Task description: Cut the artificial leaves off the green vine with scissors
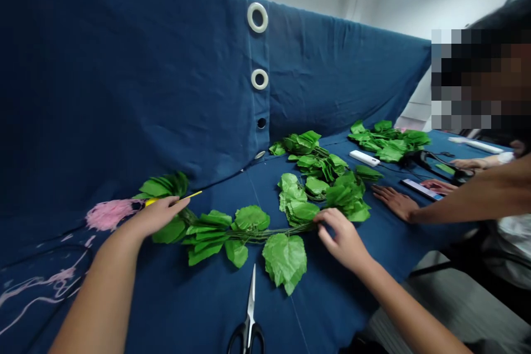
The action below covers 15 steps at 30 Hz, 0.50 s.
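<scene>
A bundle of artificial leaf vines point(257, 235), with green leaves and thin stems, stretches across the blue cloth between my hands. At its right part, the curled fingers of my right hand point(342, 238) grip the stems beside a leafy clump. My left hand point(160, 214) is closed over a thin yellow object point(194, 194) at the vine's left end; yellow shows on both sides of the fingers, but its kind is hidden. Black-handled scissors point(249, 326) lie in front of the vine, blades slightly apart and pointing away from me. Pink shredded strands point(108, 214) lie beside my left wrist.
More leaf bundles point(390, 139) lie toward the back right. A co-worker's hand point(394, 203) rests on the cloth near a phone point(421, 189). A white device point(364, 158) lies behind it. The blue cloth backdrop point(166, 77) rises behind. Loose pink strings point(33, 282) lie at left.
</scene>
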Available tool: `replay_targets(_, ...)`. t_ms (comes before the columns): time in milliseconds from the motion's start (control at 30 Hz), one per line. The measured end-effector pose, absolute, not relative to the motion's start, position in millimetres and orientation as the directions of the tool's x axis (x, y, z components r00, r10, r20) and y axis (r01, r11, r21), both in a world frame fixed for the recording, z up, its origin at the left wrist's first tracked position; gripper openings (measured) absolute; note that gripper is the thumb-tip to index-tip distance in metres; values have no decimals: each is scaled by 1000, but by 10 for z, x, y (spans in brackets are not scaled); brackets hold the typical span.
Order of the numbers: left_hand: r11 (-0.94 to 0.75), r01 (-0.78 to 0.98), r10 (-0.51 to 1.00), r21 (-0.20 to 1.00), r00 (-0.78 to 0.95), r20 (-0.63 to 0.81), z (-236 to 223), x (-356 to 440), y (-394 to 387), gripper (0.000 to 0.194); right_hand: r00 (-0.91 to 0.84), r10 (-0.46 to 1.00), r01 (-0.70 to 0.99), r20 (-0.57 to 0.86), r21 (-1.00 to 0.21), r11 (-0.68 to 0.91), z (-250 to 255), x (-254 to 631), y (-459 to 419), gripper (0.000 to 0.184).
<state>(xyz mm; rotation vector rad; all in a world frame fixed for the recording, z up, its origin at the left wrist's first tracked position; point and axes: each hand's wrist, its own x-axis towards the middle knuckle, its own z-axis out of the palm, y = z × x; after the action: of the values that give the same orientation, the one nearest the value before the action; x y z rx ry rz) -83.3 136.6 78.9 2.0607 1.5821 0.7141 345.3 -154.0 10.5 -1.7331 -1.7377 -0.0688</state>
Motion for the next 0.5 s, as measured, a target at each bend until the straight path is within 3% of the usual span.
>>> replay_targets(100, -374, 763, 920, 527, 377, 108, 918, -417, 1044, 63, 228, 840, 919, 493, -394, -18, 83, 3880, -1569, 33)
replay_targets(200, -534, 655, 742, 534, 666, -74, 941, 11, 623, 58, 250, 843, 930, 477, -362, -70, 78, 4061, -1625, 37)
replay_targets(300, -643, 587, 595, 492, 787, -162, 790, 307, 341, 52, 269, 841, 942, 469, -312, -128, 62, 3916, -1680, 34)
replay_targets(400, -700, 624, 620, 347, 772, -137, 587, 443, 258, 45, 80, 914, 977, 398, -213, 7, 10, 3677, -1647, 50)
replay_targets(467, -726, 620, 613, 298, 779, -128, 495, 462, 267, 36, -30, 939, 980, 343, -175, 95, -35, 3588, -1550, 68)
replay_targets(500, -728, 623, 621, 287, 776, -111, 469, 459, 279, 33, -60, 947, 980, 316, -163, 117, -53, 3574, -1484, 69)
